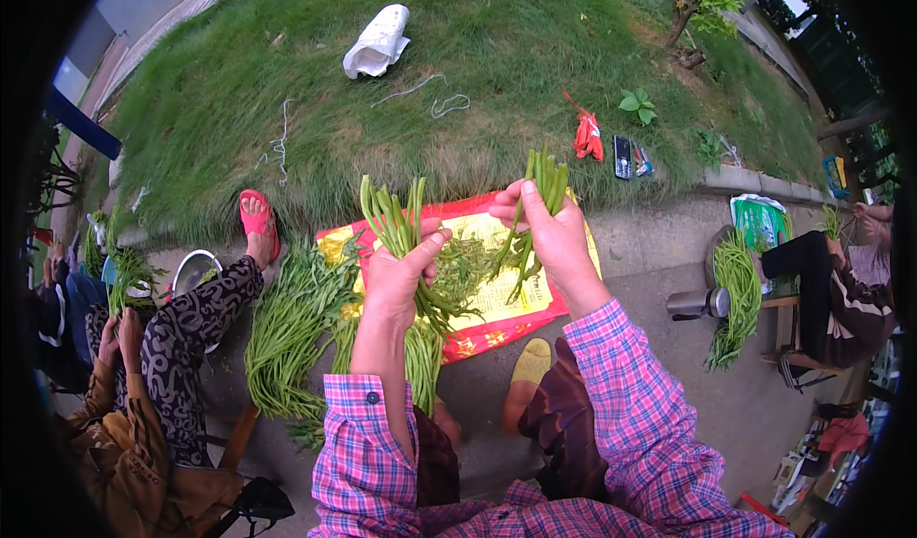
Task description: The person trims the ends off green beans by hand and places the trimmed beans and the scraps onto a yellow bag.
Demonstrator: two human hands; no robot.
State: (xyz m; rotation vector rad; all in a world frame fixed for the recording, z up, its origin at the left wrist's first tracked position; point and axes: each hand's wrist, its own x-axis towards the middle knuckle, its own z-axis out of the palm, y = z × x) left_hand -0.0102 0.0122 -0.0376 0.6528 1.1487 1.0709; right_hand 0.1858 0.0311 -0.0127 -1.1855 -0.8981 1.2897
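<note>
My left hand grips a bundle of green vegetable stems, cut ends upward and leafy tips hanging below the fist. Held higher and to the right, a smaller bunch of stems is pinched in my right hand, with some stems drooping beneath it. Below both hands lies a red-bordered yellow sheet bearing writing. Loose leafy trimmings are scattered on it. A large heap of long-stemmed greens rests on the pavement at left, and another bunch lies below my left wrist.
On the grass lie a white sack, a red bag and a keypad phone. At left a person's hands hold greens near a metal basin. A metal flask stands right, beside more greens and another seated person.
</note>
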